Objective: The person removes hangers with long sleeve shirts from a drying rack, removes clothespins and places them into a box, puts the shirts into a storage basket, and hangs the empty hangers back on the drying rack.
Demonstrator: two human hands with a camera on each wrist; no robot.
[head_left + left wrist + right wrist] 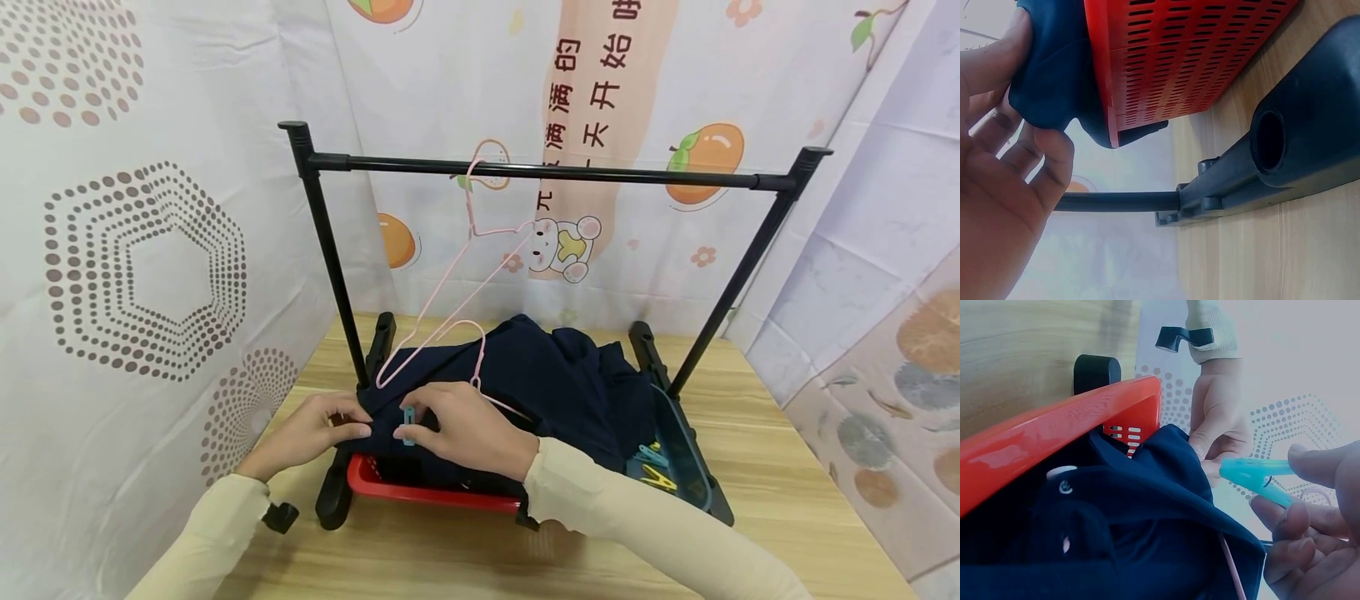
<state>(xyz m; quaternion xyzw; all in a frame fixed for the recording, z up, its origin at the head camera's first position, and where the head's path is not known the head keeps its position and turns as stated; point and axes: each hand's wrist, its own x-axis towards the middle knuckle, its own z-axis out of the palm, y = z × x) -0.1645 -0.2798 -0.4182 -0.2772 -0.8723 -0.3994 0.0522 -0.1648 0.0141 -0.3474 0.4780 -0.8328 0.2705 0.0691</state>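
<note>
A dark navy garment (pixel 540 375) lies heaped over a red basket (pixel 442 496), its folded edge showing a small white button (pixel 1065 486) in the right wrist view. My left hand (pixel 318 429) pinches the garment's left corner between thumb and fingers. Close by, my right hand (pixel 468 429) pinches a teal clothespin (pixel 1257 472) by its handle ends, its nose pointing toward that corner. One pink hanger (pixel 478 367) sits at the garment, hook upward and its lower part partly hidden by cloth and the right hand.
Above stands a black rack, its rail (pixel 555 172) carrying another pink hanger (pixel 442 287). A blue basket (pixel 686 450) at the right holds teal and yellow clothespins (pixel 658 477). The rack's black foot (pixel 333 496) rests on the wooden table (pixel 780 500).
</note>
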